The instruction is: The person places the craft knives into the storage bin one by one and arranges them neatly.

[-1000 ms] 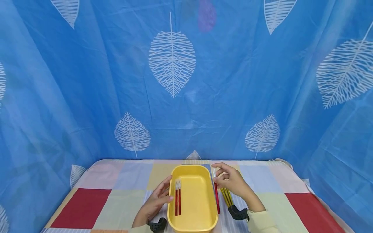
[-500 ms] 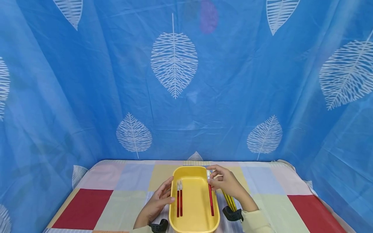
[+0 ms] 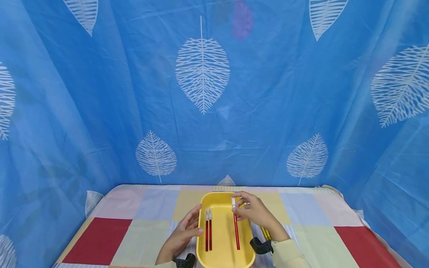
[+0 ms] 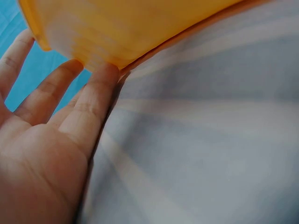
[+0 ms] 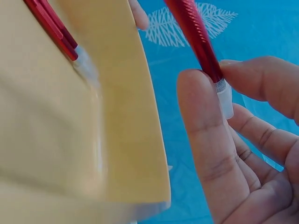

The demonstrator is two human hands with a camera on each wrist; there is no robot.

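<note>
A yellow plastic tray stands at the table's near middle. My right hand pinches a red-handled craft knife near its pale capped end, between thumb and fingertips. The knife overlaps the tray's right half in the head view. Its knurled handle and translucent cap show in the right wrist view. Two similar craft knives lie side by side along the tray's left side. My left hand rests at the tray's left wall; straight fingers touch its outside in the left wrist view.
Several thin yellow sticks lie right of the tray, partly hidden under my right forearm. A patchwork cloth covers the table. Behind it hangs a blue curtain with white leaf prints.
My right hand has moved left with the craft knife, from beside the tray's right edge to over its inside. My left hand has stayed at the tray's left wall.
</note>
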